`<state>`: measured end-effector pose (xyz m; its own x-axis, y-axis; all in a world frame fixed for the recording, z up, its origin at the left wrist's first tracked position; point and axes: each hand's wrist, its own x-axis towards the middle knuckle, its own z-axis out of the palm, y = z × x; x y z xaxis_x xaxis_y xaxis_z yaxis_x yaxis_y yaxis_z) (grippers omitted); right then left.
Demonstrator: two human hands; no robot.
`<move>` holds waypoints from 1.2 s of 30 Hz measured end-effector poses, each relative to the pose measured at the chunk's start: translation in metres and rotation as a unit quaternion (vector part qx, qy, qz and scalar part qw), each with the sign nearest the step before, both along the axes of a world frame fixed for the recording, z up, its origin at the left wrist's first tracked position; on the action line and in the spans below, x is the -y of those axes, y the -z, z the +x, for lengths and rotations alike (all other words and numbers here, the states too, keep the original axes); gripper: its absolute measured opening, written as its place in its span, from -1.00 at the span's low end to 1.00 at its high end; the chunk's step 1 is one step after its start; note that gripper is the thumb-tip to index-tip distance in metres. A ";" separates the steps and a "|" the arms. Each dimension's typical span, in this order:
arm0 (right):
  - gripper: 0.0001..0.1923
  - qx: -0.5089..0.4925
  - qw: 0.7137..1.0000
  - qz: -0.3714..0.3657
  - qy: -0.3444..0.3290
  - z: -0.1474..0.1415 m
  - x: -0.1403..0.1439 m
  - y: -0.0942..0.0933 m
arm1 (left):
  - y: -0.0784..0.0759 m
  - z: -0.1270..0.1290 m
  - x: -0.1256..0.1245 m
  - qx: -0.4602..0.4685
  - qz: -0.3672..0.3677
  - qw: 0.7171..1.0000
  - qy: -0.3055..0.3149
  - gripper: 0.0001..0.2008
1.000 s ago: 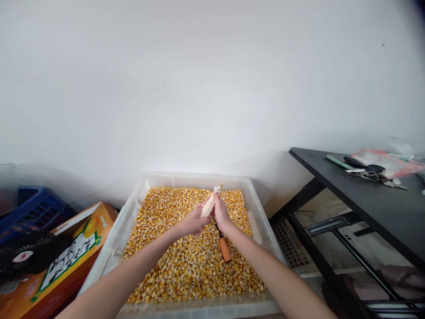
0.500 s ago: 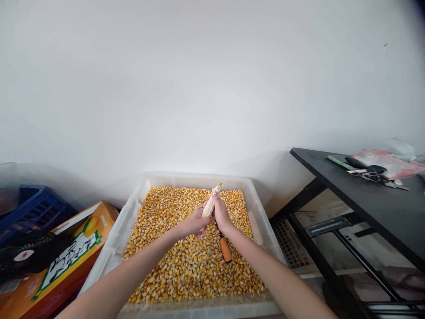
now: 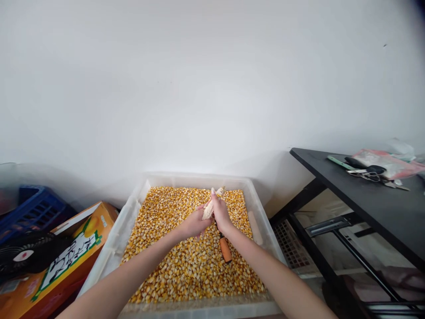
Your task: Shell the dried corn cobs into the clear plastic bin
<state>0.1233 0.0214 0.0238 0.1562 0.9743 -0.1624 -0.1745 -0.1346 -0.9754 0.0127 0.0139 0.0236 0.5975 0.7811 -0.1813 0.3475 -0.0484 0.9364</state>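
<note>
Both the left hand and right hand are closed around 1 pale corn cob, held directly over the kernel-filled tub beneath them, so loosened kernels would drop into it.

We see a clear bin full of corn kernels, an orange-handled tool lying on them near its right wall. On the black counter, by the far edge, lie scissors and a plastic bag.
</note>
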 end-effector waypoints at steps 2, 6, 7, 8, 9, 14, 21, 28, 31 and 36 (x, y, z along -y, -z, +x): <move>-0.45 0.006 1.000 0.007 0.013 0.001 0.000 0.000 | -0.006 0.000 0.001 0.011 -0.028 1.000 0.005 -0.71; -0.43 0.011 0.999 0.028 0.033 0.003 0.001 0.002 | -0.011 0.001 0.003 0.018 -0.059 0.998 0.015 -0.69; -0.42 0.014 0.999 0.030 0.036 0.003 0.001 0.002 | -0.011 0.002 0.003 0.018 -0.065 0.998 0.016 -0.67; -0.42 0.017 0.999 0.032 0.036 0.004 0.001 0.003 | -0.010 0.002 0.003 0.018 -0.070 0.997 0.016 -0.66; -0.42 0.019 0.999 0.034 0.034 0.004 0.001 0.005 | -0.009 0.002 0.003 0.018 -0.076 0.997 0.015 -0.65; -0.41 -0.024 0.999 0.018 0.023 0.005 -0.005 0.013 | 0.000 0.003 0.000 0.018 -0.072 0.997 0.005 -0.59; -0.44 -0.079 0.996 0.003 -0.048 0.007 -0.007 0.013 | -0.005 -0.001 -0.001 0.017 -0.093 0.996 -0.007 -0.40; -0.46 -0.061 0.996 0.010 -0.070 0.008 -0.007 0.010 | -0.019 -0.003 0.005 0.059 -0.166 0.984 -0.013 -0.40; -0.49 -0.055 0.996 0.014 -0.062 0.007 -0.005 0.007 | -0.016 -0.003 0.004 0.055 -0.154 0.986 -0.015 -0.51; -0.48 -0.012 0.999 0.007 -0.044 0.004 -0.002 0.002 | -0.004 0.000 0.001 -0.001 -0.039 0.999 -0.017 -0.62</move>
